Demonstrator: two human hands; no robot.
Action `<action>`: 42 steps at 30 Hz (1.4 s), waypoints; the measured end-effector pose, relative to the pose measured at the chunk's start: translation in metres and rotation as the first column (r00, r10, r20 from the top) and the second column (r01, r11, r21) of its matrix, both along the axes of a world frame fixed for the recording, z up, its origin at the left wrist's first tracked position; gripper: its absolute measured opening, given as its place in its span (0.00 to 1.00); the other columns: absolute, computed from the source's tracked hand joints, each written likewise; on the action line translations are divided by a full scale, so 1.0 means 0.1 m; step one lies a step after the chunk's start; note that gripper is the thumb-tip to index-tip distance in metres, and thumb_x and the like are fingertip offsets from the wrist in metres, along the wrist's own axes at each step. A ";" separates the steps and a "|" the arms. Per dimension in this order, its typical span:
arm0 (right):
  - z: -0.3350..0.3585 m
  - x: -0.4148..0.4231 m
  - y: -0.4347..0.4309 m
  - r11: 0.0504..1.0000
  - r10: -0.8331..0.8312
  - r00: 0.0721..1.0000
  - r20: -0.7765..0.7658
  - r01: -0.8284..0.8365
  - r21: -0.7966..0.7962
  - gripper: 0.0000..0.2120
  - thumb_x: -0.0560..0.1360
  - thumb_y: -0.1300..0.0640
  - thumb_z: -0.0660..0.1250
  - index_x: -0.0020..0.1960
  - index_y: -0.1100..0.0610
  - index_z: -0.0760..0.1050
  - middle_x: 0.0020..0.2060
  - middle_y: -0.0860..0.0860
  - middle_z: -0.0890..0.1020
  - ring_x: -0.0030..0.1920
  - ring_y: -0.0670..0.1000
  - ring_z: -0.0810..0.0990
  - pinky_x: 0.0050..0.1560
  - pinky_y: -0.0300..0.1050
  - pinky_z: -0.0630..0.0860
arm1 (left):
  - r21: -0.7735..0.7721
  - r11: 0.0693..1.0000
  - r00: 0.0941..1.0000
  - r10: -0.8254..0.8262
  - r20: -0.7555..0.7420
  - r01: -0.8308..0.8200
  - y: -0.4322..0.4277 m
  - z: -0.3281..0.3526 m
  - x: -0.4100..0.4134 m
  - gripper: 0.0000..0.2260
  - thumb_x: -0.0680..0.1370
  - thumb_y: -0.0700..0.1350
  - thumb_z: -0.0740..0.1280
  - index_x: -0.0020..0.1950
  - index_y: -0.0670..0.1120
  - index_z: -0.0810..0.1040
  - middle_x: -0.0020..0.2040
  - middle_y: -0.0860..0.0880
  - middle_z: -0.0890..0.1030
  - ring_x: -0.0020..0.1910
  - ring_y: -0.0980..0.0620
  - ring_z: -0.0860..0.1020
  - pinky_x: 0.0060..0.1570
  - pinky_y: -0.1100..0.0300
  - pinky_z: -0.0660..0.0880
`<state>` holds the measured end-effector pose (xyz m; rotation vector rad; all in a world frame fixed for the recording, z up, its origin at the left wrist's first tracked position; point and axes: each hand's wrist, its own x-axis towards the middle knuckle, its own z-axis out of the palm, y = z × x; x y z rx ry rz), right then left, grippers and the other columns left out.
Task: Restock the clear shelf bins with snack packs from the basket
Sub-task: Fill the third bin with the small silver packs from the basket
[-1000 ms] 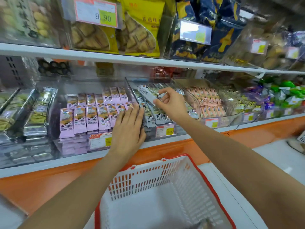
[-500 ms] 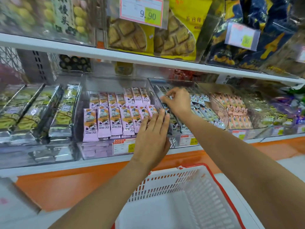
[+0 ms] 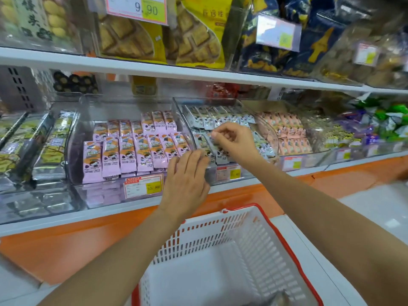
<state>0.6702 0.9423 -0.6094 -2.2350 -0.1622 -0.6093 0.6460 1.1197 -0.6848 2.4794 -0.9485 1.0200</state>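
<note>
- My left hand [image 3: 187, 180], fingers flat, braces the grey snack packs [image 3: 220, 154] at the clear bin's [image 3: 209, 98] front edge, probably to keep them upright.
- My right hand [image 3: 236, 140] curls over their tops; I cannot tell whether it pinches one.

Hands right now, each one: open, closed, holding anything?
Left hand: open, fingers straight, holding nothing.
Right hand: closed, pinching a grey snack pack.

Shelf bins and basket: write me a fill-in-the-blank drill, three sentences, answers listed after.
The pink snack packs fill the bin to the ____ of the right hand.
The white basket has a ____ rim.
The upper price tag reads ____.
Missing words: left; red; 9.90.
</note>
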 end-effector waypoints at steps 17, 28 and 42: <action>-1.99 -1.08 -0.37 0.974 0.211 0.817 -0.536 -0.222 0.045 0.05 0.75 0.54 0.73 0.44 0.55 0.82 0.35 0.47 0.83 0.34 0.42 0.77 0.41 0.33 0.71 | 0.433 0.879 0.883 0.029 -0.468 0.200 0.09 -1.42 -0.21 0.29 0.65 0.44 0.76 0.65 0.39 0.76 0.59 0.41 0.79 0.55 0.40 0.78 0.54 0.48 0.75; -3.22 -1.36 0.07 0.857 0.313 0.319 -0.894 -0.502 0.120 0.14 0.73 0.46 0.74 0.54 0.53 0.80 0.41 0.46 0.80 0.41 0.44 0.77 0.45 0.37 0.72 | 0.404 0.905 0.910 0.052 -0.412 0.131 0.24 -2.01 -0.29 0.35 0.70 0.45 0.74 0.74 0.38 0.67 0.70 0.38 0.72 0.70 0.37 0.67 0.70 0.40 0.64; -3.95 -1.60 0.63 0.737 0.112 0.195 -0.974 -0.674 -0.051 0.18 0.76 0.50 0.69 0.61 0.57 0.73 0.57 0.56 0.77 0.54 0.57 0.76 0.55 0.51 0.74 | 0.372 0.923 0.928 0.047 -0.371 0.102 0.25 -2.08 -0.26 0.31 0.73 0.46 0.66 0.75 0.40 0.66 0.72 0.41 0.71 0.72 0.40 0.66 0.74 0.44 0.58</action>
